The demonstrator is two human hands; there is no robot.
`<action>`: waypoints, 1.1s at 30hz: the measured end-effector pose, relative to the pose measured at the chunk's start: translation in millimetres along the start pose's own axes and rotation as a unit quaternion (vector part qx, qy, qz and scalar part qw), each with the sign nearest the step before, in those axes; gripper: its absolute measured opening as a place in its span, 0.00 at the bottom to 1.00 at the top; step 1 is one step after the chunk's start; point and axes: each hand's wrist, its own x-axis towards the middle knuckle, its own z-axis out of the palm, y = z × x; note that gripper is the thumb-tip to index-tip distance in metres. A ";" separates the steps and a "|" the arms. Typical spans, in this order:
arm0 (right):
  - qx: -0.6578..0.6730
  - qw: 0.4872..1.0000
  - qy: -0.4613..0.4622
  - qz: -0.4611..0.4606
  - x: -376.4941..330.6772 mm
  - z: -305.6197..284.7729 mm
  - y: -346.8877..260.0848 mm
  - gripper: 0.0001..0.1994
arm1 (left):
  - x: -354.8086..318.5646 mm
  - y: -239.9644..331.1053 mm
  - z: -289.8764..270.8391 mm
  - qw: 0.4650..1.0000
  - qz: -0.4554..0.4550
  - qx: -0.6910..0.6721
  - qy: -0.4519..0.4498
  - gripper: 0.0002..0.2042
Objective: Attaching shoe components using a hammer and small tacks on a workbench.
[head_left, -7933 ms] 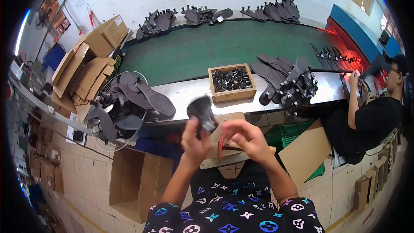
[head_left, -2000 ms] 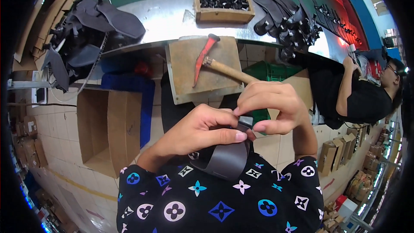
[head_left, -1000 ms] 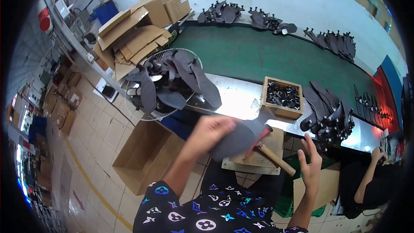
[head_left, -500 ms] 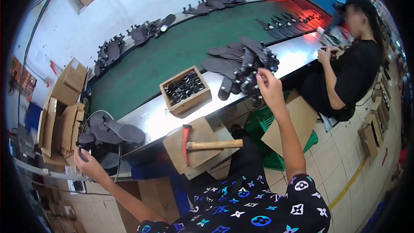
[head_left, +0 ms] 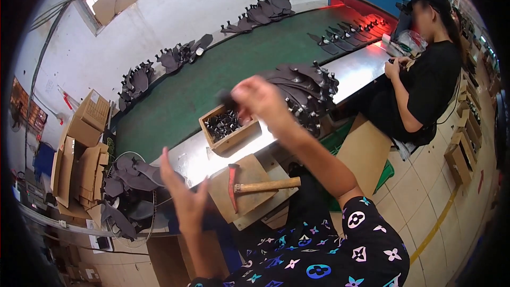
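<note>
My right hand (head_left: 260, 101), smeared by motion, is above the wooden box (head_left: 232, 143) of small black parts. Its fingers are closed on a dark sole (head_left: 227, 98), of which only a blurred end shows. Lower left, my left hand (head_left: 187, 196) is raised with thumb and fingers apart, holding nothing. Beyond it, dark grey soles (head_left: 139, 174) are heaped in a wire basket (head_left: 151, 218). A larger pile of dark soles (head_left: 305, 87) with black fittings lies right of the box. Between my arms, a hammer (head_left: 265, 185) with red head and wooden handle rests on a board (head_left: 249, 167).
A green conveyor belt (head_left: 175, 101) runs behind the metal ledge (head_left: 194, 162), with soles along its far edge. At right sits a co-worker (head_left: 433, 69) in black. Cardboard boxes (head_left: 87, 119) stand at left; a green crate (head_left: 385, 175) is below the ledge.
My right hand has swung left from the sole pile, bringing a dark sole over the box. My left hand has left the basket, moving right, and its fingers have spread.
</note>
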 end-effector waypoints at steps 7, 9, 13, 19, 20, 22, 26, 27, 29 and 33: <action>-0.265 0.938 -0.173 -0.145 -77.4 35.7 55.0 0.42 | -17.4 -8.2 -2.5 0.994 -0.051 -0.073 0.059 0.21; -0.571 0.783 -0.150 -0.194 -108.3 -5.7 113.7 0.52 | -16.6 2.2 -7.3 0.955 -0.166 -0.235 0.065 0.26; -0.568 0.809 -0.100 0.114 -163.5 -36.7 111.3 0.37 | -34.6 -3.5 9.1 0.837 -0.277 -0.472 0.033 0.30; -0.442 0.894 0.042 0.062 -254.2 -93.8 124.0 0.16 | -90.5 -45.7 115.1 0.966 -0.135 0.198 -0.101 0.35; -0.464 0.883 0.057 0.050 -272.3 -99.9 121.1 0.16 | -78.8 -41.9 107.1 0.974 -0.136 0.145 -0.110 0.34; -0.442 0.880 0.124 0.122 -295.8 -98.5 113.6 0.17 | -43.5 -35.4 102.5 0.987 -0.087 0.108 -0.081 0.25; -0.329 0.895 0.225 0.199 -315.6 -100.2 140.1 0.20 | 53.1 -83.9 139.5 0.998 0.022 0.043 -0.045 0.08; -0.337 0.886 0.232 0.220 -312.7 -102.6 141.5 0.21 | 71.9 -99.5 157.3 0.992 0.025 0.084 -0.091 0.08; -0.324 0.880 0.252 0.237 -309.9 -98.9 147.0 0.23 | 88.3 -132.2 179.5 0.981 0.033 0.132 -0.136 0.09; -0.315 0.886 0.259 0.221 -305.3 -101.7 142.6 0.23 | 111.6 -139.4 192.8 0.955 0.048 0.133 -0.262 0.05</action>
